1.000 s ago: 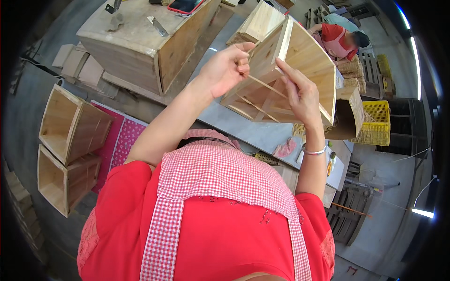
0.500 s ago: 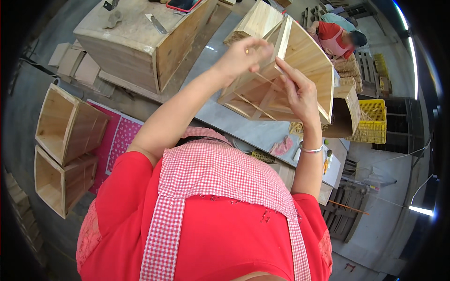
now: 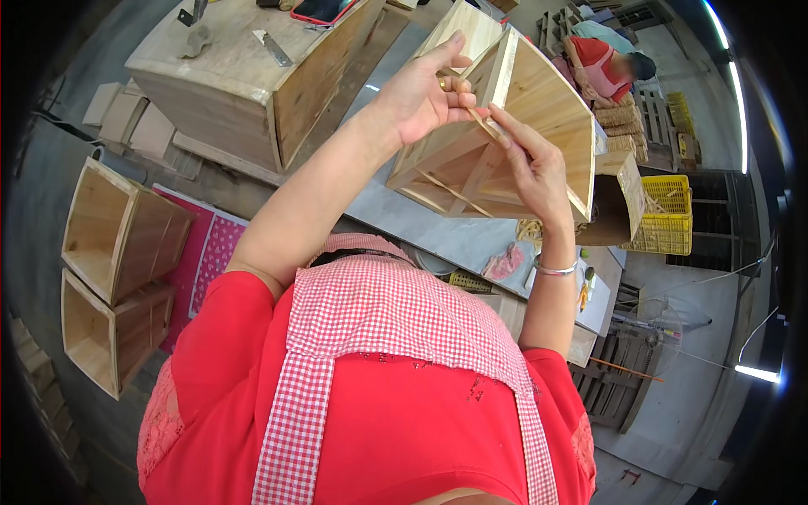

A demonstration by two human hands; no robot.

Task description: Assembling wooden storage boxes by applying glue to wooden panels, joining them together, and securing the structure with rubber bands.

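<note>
A wooden box (image 3: pixel 549 101) with slanting sides stands on the grey worktable (image 3: pixel 383 210), open toward me and showing crossed inner slats. My left hand (image 3: pixel 425 94) is at its left front edge, palm toward me, thumb raised apart and fingers loosely bent. Those fingertips almost meet the fingertips of my right hand (image 3: pixel 536 164). My right index finger and thumb close on what looks like a thin wooden strip (image 3: pixel 483 123) in front of the box opening; its far end is hidden. Another thin strip (image 3: pixel 459 195) lies across the lower opening.
At left stand two wooden boxes (image 3: pixel 108 227) on a pink patterned cloth (image 3: pixel 189 240). A large wooden cabinet (image 3: pixel 210 93) bears a metal blade (image 3: pixel 273 49) and a phone (image 3: pixel 324 8). Right lie a cardboard box (image 3: pixel 621 198) and yellow crate (image 3: pixel 667 215). A co-worker (image 3: pixel 602 67) bends at the far right.
My left hand has turned its palm toward me and raised its thumb. The thin strip between my hands has shifted upward. My right hand has hardly moved.
</note>
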